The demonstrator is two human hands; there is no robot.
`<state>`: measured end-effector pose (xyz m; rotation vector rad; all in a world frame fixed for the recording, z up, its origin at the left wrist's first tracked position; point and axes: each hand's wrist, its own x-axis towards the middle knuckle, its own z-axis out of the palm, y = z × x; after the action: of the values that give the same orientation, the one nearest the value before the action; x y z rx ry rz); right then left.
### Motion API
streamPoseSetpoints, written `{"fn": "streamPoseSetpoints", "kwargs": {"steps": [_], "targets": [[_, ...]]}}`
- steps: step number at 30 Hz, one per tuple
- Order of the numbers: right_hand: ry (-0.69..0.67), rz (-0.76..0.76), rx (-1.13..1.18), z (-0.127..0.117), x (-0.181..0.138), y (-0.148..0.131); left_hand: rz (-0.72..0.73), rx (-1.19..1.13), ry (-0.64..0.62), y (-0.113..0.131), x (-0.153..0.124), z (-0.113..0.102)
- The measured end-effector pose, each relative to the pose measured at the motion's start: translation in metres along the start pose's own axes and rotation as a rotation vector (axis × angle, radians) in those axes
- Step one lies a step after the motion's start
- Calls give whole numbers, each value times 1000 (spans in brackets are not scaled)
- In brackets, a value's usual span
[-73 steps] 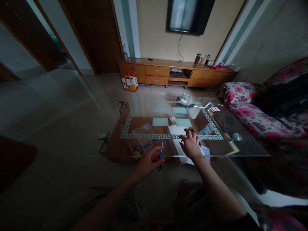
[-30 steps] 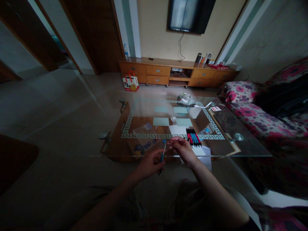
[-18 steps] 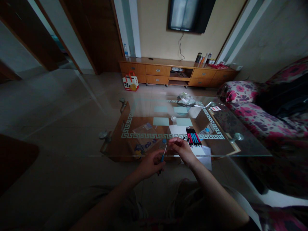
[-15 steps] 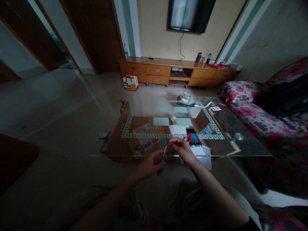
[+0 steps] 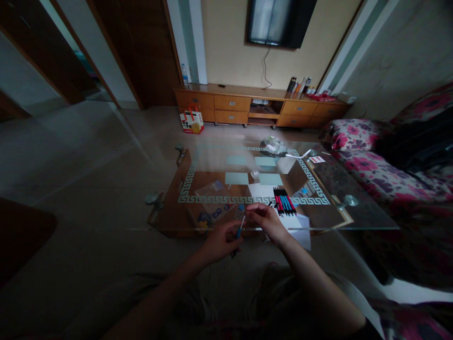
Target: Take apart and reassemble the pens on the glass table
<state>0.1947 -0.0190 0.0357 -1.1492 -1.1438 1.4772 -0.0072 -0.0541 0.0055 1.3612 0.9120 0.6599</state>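
My left hand (image 5: 220, 241) is closed around a blue pen (image 5: 239, 230), its pale thin tip pointing up. My right hand (image 5: 266, 222) is pinched just beside that tip; what its fingers hold is too small to make out. Both hands hover at the near edge of a glass coffee table (image 5: 357, 222). A row of several red, blue and black pens (image 5: 284, 201) lies on white paper (image 5: 264, 191) just right of my right hand.
A clear plastic bag (image 5: 212, 198) with blue bits lies left of my hands. A dark dish (image 5: 272, 147) and a small card (image 5: 316, 159) sit at the table's far side. A floral sofa (image 5: 389, 170) runs along the right. A wooden TV cabinet (image 5: 262, 106) stands behind.
My right hand left the row of pens on the paper and came left to the tip of the blue pen in my left hand. Since then both hands have barely moved.
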Motion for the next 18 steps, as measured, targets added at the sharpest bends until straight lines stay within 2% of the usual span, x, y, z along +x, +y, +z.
{"fn": "streamPoseSetpoints", "kwargs": {"steps": [8,18], "targets": [[-12,-8,-10,-1,2,4,5,-5,-8,0,0,0],[-95,-8,5,0,2,7,14,-38,-8,-1,-1,0]]}}
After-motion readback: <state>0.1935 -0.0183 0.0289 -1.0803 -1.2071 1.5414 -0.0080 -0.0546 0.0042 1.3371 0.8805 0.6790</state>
